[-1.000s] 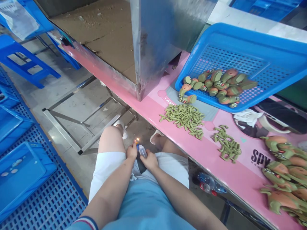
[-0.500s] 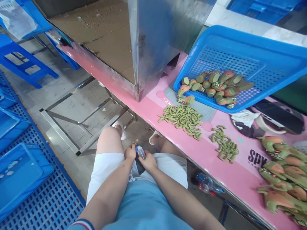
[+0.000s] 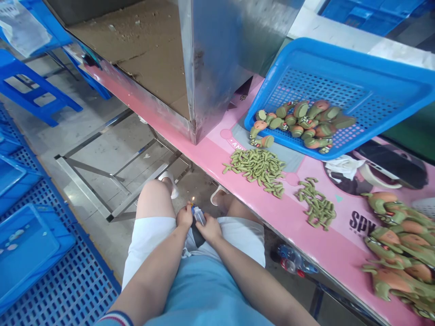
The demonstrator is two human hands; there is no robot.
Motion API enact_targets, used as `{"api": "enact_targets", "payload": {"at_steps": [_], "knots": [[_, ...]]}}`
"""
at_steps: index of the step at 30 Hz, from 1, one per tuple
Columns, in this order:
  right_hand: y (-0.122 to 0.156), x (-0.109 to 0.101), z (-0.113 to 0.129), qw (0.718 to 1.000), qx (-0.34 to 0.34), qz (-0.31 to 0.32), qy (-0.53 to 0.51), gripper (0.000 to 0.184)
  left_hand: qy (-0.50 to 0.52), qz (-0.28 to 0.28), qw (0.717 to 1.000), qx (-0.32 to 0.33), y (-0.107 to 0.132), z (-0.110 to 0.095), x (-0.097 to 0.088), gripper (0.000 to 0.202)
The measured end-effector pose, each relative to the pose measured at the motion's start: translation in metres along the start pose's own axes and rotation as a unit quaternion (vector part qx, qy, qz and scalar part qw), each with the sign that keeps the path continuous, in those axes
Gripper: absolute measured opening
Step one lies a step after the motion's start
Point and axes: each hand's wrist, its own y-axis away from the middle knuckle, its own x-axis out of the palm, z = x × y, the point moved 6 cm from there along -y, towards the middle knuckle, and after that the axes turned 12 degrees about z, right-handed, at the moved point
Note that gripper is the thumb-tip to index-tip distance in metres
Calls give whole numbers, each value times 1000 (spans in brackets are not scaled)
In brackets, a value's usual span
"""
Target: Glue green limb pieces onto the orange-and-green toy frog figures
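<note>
Both my hands are low in my lap, between my knees, below the table edge. My right hand (image 3: pixel 211 229) is closed round a small pale blue lighter (image 3: pixel 199 216) with a tiny flame at its top. My left hand (image 3: pixel 185 216) is closed in a pinch right beside the flame; what it holds is too small to make out. Two piles of small green pieces (image 3: pixel 258 165) (image 3: pixel 316 203) lie on the pink table (image 3: pixel 220 158) ahead of me.
A tilted blue basket (image 3: pixel 340 68) holds green and orange toy figures (image 3: pixel 302 122); more figures (image 3: pixel 397 244) lie at the right. A steel box (image 3: pixel 217 59) stands on the table. Blue crates (image 3: pixel 30 244) and a stool (image 3: pixel 30 90) are on the floor at left, and a bottle (image 3: pixel 294 261) lies under the table.
The hands stay together in my lap. The flame showed a second ago, was not visible half a second ago, and shows again now. The view shifted slightly.
</note>
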Motion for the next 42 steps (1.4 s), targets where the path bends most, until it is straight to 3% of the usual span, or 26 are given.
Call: {"api": "enact_targets", "payload": {"at_steps": [42], "knots": [[-1,1,-1,1000,-7,-2,-24,21,76,-20,997,-9,-1,7,-2,28]]}}
